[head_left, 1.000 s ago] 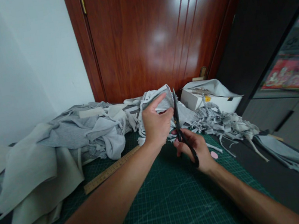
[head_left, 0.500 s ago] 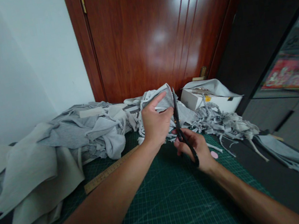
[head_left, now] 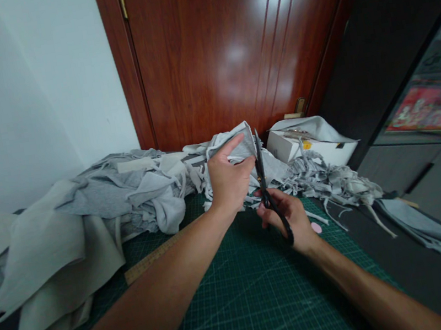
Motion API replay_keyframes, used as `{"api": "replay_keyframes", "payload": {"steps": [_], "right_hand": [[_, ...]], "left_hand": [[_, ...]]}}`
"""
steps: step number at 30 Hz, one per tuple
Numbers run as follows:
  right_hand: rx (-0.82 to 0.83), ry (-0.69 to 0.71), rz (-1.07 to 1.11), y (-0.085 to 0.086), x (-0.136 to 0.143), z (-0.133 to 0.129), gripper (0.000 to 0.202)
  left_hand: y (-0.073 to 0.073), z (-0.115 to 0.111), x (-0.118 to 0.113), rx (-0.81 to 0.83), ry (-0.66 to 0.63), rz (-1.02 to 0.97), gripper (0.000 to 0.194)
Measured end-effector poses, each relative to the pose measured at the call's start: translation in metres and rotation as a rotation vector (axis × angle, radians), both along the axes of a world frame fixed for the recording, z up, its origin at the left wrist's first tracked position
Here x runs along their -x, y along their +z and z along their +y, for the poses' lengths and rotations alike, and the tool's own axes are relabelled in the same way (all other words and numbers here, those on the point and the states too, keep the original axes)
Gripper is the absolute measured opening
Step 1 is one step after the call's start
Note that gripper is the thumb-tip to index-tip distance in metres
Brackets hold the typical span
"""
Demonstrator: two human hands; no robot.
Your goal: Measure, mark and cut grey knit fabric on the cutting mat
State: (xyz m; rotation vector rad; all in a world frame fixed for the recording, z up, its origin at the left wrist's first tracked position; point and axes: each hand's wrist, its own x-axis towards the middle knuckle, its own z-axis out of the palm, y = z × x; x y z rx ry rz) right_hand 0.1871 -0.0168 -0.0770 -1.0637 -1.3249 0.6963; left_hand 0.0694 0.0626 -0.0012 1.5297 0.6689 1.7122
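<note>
My left hand (head_left: 231,177) pinches a piece of light grey fabric (head_left: 246,138) above the mat, its index finger lying along the cloth. The fabric stands up from the hand, its edge facing the scissors. My right hand (head_left: 290,218) is closed round the handles of black scissors (head_left: 260,167), whose blades point upward beside the fabric's right edge. The blades look nearly closed; whether they touch the cloth I cannot tell. Both hands are over a green cutting mat (head_left: 241,295). Part of a wooden ruler (head_left: 148,263) shows beyond my left forearm.
Grey fabric scraps (head_left: 133,193) and pale sheets (head_left: 48,237) are heaped at the left. Thin cut strips (head_left: 332,181) pile up at the right, near a white box (head_left: 318,146). A pink disc (head_left: 316,227) lies on the mat. Behind stands a brown door (head_left: 202,50).
Almost nothing differs. Both hands keep their hold, and the fabric in my left hand has shifted only very slightly.
</note>
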Motion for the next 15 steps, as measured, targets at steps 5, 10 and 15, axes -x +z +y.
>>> {"api": "replay_keyframes", "payload": {"steps": [5, 10, 15], "right_hand": [[0.008, -0.007, -0.005, 0.0006, 0.0, 0.0004, 0.035], [0.007, -0.012, -0.008, 0.0017, 0.0004, -0.0003, 0.035], [0.005, -0.017, -0.009, 0.0019, 0.0003, -0.0004, 0.034]], "left_hand": [[-0.0017, 0.0024, 0.0002, -0.043, 0.024, 0.031, 0.051], [-0.0018, 0.0017, 0.0013, -0.072, 0.038, 0.053, 0.051], [-0.0004, -0.0019, 0.0031, -0.085, 0.052, 0.111, 0.052]]}}
